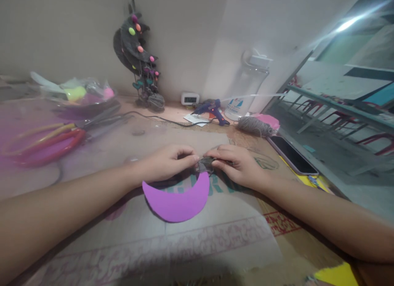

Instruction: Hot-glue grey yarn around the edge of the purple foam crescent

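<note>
A purple crescent [178, 202], flat and with its horns pointing up, lies between my forearms. Grey yarn [205, 165] is wound around its right horn. My left hand [172, 163] pinches this wrapped tip from the left, thumb and forefinger closed on it. From the other side, my right hand [235, 165] has its fingers pressed together on the yarn close to the same tip. The left horn of the crescent stays bare, just below my left wrist. How the yarn runs between my fingers is partly hidden.
A glue gun [212, 111], clock [190, 99], clear bottle [246, 89] and grey yarn ball [254, 126] line the back. Red-and-yellow-handled scissors [70, 134] and a plastic bag [83, 93] lie left. A decorated grey crescent [132, 48] is against the wall; a phone [292, 154] lies right.
</note>
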Available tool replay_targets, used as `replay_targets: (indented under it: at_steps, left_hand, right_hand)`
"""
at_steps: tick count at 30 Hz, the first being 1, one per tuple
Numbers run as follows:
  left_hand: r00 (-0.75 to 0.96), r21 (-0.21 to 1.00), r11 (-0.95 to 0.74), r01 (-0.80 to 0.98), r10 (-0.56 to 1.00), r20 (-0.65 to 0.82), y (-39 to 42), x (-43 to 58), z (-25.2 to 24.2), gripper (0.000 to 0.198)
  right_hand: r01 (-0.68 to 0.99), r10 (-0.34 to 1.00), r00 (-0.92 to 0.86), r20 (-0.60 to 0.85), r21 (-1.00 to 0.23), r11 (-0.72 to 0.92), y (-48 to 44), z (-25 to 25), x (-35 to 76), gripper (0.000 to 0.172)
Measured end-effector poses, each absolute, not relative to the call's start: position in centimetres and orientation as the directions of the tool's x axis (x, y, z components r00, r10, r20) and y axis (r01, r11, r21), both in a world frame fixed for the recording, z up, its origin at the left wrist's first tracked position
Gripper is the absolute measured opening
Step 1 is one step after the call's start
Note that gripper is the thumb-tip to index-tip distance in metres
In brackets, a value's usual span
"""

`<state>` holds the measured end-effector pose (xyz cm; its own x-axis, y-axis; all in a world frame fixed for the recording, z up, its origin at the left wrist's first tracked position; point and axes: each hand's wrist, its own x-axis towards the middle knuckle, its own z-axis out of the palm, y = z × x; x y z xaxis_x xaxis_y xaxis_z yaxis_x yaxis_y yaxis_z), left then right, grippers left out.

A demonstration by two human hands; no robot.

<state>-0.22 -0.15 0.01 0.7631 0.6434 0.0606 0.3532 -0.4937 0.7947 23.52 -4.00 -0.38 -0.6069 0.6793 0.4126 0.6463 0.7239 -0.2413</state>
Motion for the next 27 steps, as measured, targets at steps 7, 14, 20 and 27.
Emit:
replay_targets:
  at_steps: [7, 14, 20, 27]
  left_hand:
    - [0.761, 0.786, -0.502, 0.362, 0.646, 0.062, -0.18, -0.25, -0.01, 0.037]
    - [0.773, 0.795, -0.505, 0.335, 0.63, 0.075, -0.22, -0.23, 0.09, 0.034]
    - [0.771, 0.801, -0.496, 0.335, 0.633, 0.07, -0.25, -0.17, 0.16, 0.034]
    - [0.773, 0.799, -0.492, 0.346, 0.631, 0.054, -0.24, -0.26, 0.05, 0.035]
  right_hand:
    - [0.647, 0.668, -0.617, 0.417, -0.215, 0.732, -4.02, -0.44, 23.62, 0.029]
    - [0.639, 0.631, -0.656, 0.415, -0.14, 0.757, -4.07, -0.38, 23.58, 0.029]
    - [0.631, 0.595, -0.672, 0.44, -0.079, 0.771, -4.05, -0.33, 23.46, 0.029]
    - [0.648, 0.62, -0.654, 0.434, -0.102, 0.755, -4.16, -0.38, 23.33, 0.029]
